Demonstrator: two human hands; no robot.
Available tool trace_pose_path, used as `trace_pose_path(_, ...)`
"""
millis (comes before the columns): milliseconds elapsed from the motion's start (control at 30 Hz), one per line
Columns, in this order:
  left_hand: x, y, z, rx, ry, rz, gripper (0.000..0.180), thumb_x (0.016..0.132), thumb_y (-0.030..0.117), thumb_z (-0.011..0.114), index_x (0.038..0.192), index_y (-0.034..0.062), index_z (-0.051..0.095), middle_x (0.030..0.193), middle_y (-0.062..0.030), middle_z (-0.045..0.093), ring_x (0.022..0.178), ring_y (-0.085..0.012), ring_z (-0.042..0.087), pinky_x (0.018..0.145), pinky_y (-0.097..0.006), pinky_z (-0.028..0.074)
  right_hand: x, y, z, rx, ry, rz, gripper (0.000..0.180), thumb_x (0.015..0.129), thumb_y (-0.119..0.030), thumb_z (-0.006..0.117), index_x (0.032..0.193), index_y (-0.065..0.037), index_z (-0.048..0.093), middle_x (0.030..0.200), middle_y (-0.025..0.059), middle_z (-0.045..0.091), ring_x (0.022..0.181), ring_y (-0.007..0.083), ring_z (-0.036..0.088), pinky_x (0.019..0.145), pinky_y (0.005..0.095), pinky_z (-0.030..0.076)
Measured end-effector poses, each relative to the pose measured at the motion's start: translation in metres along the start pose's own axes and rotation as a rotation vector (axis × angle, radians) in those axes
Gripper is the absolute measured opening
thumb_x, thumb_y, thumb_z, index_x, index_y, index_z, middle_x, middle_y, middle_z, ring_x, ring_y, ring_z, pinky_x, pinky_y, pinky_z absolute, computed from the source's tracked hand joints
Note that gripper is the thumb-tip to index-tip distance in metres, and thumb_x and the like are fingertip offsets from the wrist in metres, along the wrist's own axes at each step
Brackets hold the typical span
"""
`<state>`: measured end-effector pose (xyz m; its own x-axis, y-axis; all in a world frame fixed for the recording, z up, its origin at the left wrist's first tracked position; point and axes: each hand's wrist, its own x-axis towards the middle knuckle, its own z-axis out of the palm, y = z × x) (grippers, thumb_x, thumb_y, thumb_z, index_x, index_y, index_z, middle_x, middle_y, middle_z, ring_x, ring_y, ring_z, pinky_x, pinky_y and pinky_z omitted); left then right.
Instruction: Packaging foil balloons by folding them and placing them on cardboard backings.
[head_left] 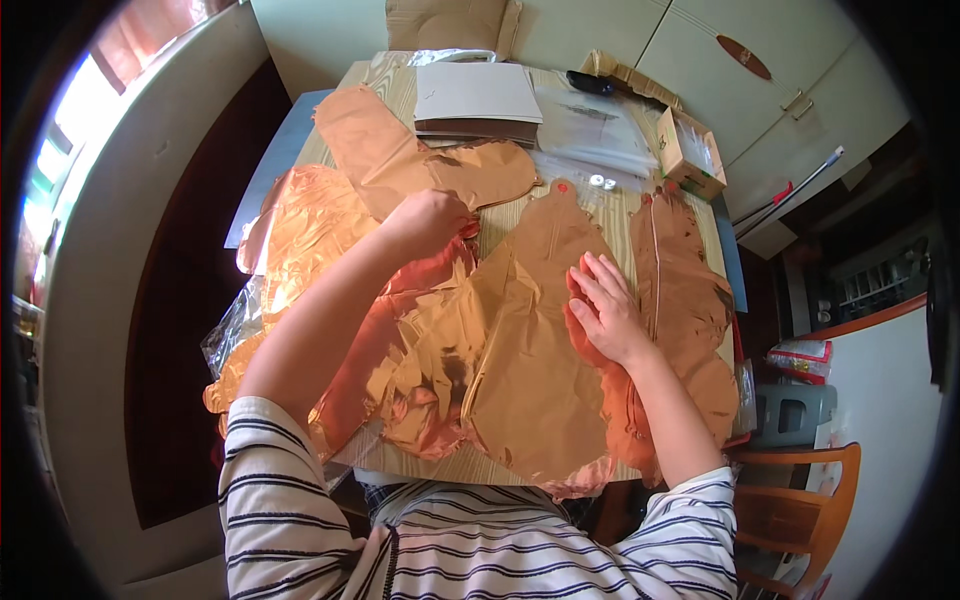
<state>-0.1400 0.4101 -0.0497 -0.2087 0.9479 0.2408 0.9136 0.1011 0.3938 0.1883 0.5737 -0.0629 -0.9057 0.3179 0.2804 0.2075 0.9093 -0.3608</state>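
Flat copper-coloured foil balloons cover much of the table. My left hand [432, 218] is closed at the top of a crumpled, shiny reddish foil balloon [425, 275], its fingertips partly hidden, and appears to pinch the foil. Under that wrist lies the lower edge of an L-shaped matte foil balloon [375, 150]. Fingers stretched out, my right hand [607, 305] rests flat at the right edge of a wide matte foil balloon [545, 350]. Orange-red foil [585, 345] shows beneath its palm. A long foil balloon [685, 270] lies to the right of this hand.
At the back stand a stack of white sheets [475, 92], clear plastic bags [600, 125], a black object [590, 83] and a small open box [692, 150]. Small white rings [602, 182] lie nearby. A wooden chair [800, 500] is at the right, below a grey stool [793, 415].
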Motion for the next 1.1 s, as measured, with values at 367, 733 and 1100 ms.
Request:
trace_pose_path(367, 0.017, -0.008, -0.04, -0.515, -0.175, -0.459, 0.03, 0.089, 0.027, 0.073, 0.101, 0.0001, 0.077, 0.081, -0.0062, 0.073, 0.069, -0.0132, 0.064, 0.064, -0.03, 0.053, 0.036, -0.03, -0.005, 0.036, 0.168, 0.02, 0.028, 0.091, -0.02, 0.067, 0.115, -0.005, 0.07, 0.122, 0.0139, 0.061, 0.118, 0.0359, 0.056, 0.103, 0.045, 0.044)
trace_pose_path(733, 0.012, 0.012, -0.017, -0.112, 0.298, -0.054, 0.005, 0.088, 0.008, 0.065, 0.092, 0.0077, 0.068, 0.085, -0.0145, 0.069, 0.078, -0.0361, 0.069, 0.068, -0.043, 0.056, 0.155, -0.054, 0.059, -0.06, 0.089, -0.37, 0.018, 0.091, -0.016, 0.058, 0.097, -0.01, 0.073, 0.105, 0.0105, 0.065, 0.104, 0.0316, 0.062, 0.093, 0.0426, 0.05)
trace_pose_path(1100, 0.002, -0.009, -0.033, -0.21, 0.05, 0.096, 0.032, 0.08, 0.003, 0.067, 0.11, 0.0029, 0.075, 0.112, -0.0176, 0.07, 0.096, -0.0319, 0.07, 0.083, -0.038, 0.057, 0.189, -0.037, 0.056, 0.177, 0.023, -0.235, 0.011, 0.083, -0.021, 0.071, 0.084, -0.011, 0.072, 0.089, 0.0109, 0.071, 0.086, 0.0329, 0.069, 0.077, 0.0438, 0.056)
